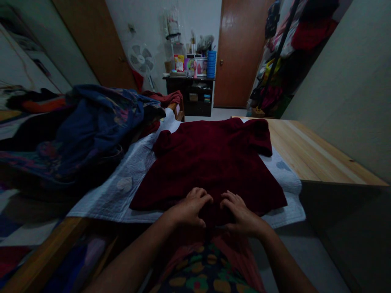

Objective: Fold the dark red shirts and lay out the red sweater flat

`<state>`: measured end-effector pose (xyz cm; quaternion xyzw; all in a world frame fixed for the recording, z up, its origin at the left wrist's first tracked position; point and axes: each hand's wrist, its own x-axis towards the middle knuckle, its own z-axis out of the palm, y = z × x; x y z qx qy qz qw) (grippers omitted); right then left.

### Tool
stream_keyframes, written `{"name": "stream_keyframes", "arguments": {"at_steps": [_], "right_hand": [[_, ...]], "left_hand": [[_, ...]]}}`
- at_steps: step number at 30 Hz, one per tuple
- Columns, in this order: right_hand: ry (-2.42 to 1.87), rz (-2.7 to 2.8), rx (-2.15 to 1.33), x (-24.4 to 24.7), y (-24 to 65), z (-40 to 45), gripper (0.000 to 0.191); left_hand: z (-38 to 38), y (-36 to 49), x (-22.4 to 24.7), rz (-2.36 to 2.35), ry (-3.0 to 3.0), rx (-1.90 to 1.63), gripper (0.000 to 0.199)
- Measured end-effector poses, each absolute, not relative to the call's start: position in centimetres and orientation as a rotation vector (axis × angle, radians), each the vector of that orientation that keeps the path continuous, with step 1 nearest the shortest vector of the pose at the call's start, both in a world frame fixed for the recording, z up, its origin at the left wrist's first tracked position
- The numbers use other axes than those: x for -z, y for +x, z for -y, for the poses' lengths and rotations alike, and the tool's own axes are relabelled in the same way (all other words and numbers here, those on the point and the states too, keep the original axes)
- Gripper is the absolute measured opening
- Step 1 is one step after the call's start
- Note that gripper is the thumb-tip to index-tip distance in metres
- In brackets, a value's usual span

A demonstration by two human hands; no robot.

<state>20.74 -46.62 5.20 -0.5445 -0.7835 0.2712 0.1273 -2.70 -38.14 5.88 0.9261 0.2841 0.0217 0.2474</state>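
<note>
A maroon short-sleeved shirt [210, 158] lies spread out, sleeves at the far side, on a white quilted cloth [125, 183]. My left hand [192, 207] rests on the middle of the shirt's near edge, fingers curved and thumb apart from them. Just to its right, my right hand [240, 211] touches the same edge with bent fingers and a separate thumb. A narrow gap of maroon fabric shows between the two hands. The part of the shirt under my palms is hidden.
A heap of clothes with a blue flowered garment [94, 122] lies to the left. A wooden tabletop [324, 158] adjoins the cloth at right. Farther back stand a white fan [141, 59], a dark cabinet [189, 95] and a brown door [235, 57]. Clothes hang at upper right.
</note>
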Motion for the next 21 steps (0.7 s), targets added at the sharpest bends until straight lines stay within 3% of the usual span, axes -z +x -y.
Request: {"name": "stream_keyframes", "arguments": {"at_steps": [3, 7, 14, 18, 21], "right_hand": [[-1.637, 2.33, -0.753, -4.1, 20.6, 47.3, 0.05], [-1.709, 2.281, -0.617, -3.3, 20.1, 47.3, 0.053], [-1.624, 2.076, -0.603, -4.5, 19.2, 46.4, 0.022], [-1.608, 1.985, -0.476, -4.4, 18.8, 46.2, 0.014], [-1.57, 2.023, -0.435, -3.6, 18.2, 46.2, 0.015]], "left_hand": [[39.3, -2.4, -5.7, -0.832, 2.654, -0.021, 0.07], [40.3, -1.8, -5.8, -0.871, 2.758, -0.082, 0.056], [39.3, -1.8, -5.7, -0.834, 2.543, -0.393, 0.033], [38.4, -1.3, -5.6, -0.887, 2.294, -0.673, 0.015], [38.4, -0.7, -5.8, -0.878, 2.199, -0.772, 0.015]]}}
